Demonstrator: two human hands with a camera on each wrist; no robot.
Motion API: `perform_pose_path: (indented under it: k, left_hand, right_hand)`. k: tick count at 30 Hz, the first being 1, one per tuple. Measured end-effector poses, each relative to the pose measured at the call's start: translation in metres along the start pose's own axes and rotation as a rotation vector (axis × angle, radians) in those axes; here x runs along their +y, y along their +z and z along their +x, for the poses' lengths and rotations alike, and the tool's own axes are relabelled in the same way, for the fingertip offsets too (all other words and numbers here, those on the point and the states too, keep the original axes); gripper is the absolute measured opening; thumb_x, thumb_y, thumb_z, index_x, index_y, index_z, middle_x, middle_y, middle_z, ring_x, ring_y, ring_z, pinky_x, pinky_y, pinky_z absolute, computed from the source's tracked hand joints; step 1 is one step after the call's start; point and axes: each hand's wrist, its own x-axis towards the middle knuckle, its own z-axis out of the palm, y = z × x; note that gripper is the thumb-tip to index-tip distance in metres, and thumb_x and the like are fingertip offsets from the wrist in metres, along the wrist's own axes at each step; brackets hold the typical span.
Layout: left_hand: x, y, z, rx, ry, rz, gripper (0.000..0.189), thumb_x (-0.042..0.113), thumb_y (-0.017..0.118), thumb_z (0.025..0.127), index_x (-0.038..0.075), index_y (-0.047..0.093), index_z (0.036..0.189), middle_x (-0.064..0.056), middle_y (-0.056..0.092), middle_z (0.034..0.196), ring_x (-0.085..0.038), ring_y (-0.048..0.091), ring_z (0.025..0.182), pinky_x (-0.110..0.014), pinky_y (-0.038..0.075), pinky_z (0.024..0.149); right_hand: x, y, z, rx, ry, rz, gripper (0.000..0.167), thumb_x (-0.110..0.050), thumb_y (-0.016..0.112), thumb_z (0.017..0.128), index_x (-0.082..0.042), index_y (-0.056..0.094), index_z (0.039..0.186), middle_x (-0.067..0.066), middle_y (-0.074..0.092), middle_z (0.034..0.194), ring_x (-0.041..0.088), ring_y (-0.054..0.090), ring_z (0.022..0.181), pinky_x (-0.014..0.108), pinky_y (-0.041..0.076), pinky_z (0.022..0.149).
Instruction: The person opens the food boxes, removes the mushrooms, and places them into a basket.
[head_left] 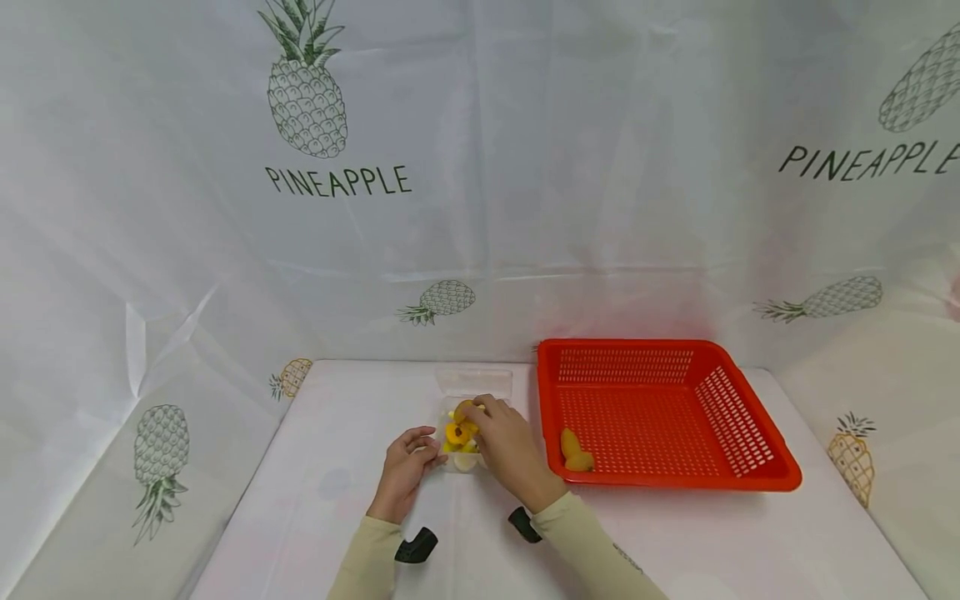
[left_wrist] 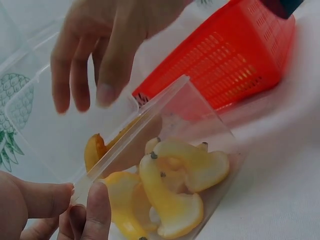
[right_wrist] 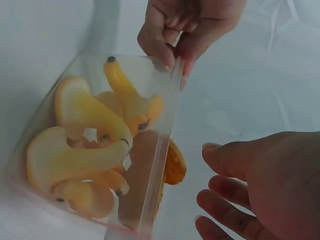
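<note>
A small clear plastic box (head_left: pixel 450 465) stands on the table, its clear lid (head_left: pixel 474 383) folded back behind it. Inside lie several curved yellow toy bananas (left_wrist: pixel 172 202) with dark tips. A darker orange-yellow curved piece (right_wrist: pixel 175 164) pokes up past the rim. My left hand (head_left: pixel 405 471) pinches the box's rim between thumb and fingers at its left side. Over the box is my right hand (head_left: pixel 510 446); both wrist views show its fingers parted and loosely bent, nothing between them, a short way from the orange-yellow piece.
A red plastic basket (head_left: pixel 675 481) with slotted walls stands right of the box. Two yellow-orange pieces (head_left: pixel 576 454) lie in its front left corner. White sheeting with pineapple prints hangs behind the table (head_left: pixel 337 500). Black wrist-worn devices (head_left: pixel 417 547) sit by each forearm.
</note>
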Motion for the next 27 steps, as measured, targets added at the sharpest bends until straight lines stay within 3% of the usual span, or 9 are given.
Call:
perform_pose_path:
  k: [13,22,27]
  left_hand:
    - [0.000,0.002,0.000,0.011,-0.011,0.005,0.037,-0.007,0.059,0.103,-0.016,0.049,0.138,-0.010,0.055,0.102,-0.015,0.062,0.082,-0.026,0.065,0.079]
    - [-0.002,0.002,0.001,0.024,-0.009,-0.001,0.036,-0.008,0.059,0.103,-0.016,0.049,0.137,-0.009,0.055,0.100,-0.014,0.062,0.081,-0.025,0.064,0.078]
    - [-0.001,0.002,0.000,0.021,-0.009,0.008,0.037,-0.007,0.059,0.103,-0.016,0.049,0.137,-0.009,0.055,0.101,-0.015,0.062,0.082,-0.027,0.065,0.080]
  right_hand:
    - [0.006,0.021,0.017,-0.165,0.084,-0.038,0.046,-0.007,0.085,0.089,-0.012,0.071,0.132,0.010,0.064,0.128,0.026,0.064,0.111,0.041,0.059,0.103]
    - [0.013,0.033,0.020,-0.078,0.056,-0.050,0.034,-0.004,0.088,0.085,-0.013,0.075,0.115,0.007,0.061,0.109,0.024,0.058,0.100,0.036,0.060,0.092]
    - [0.013,0.037,0.019,-0.054,0.026,-0.059,0.034,-0.001,0.087,0.085,-0.012,0.071,0.114,0.005,0.068,0.112,0.025,0.062,0.105,0.040,0.059,0.095]
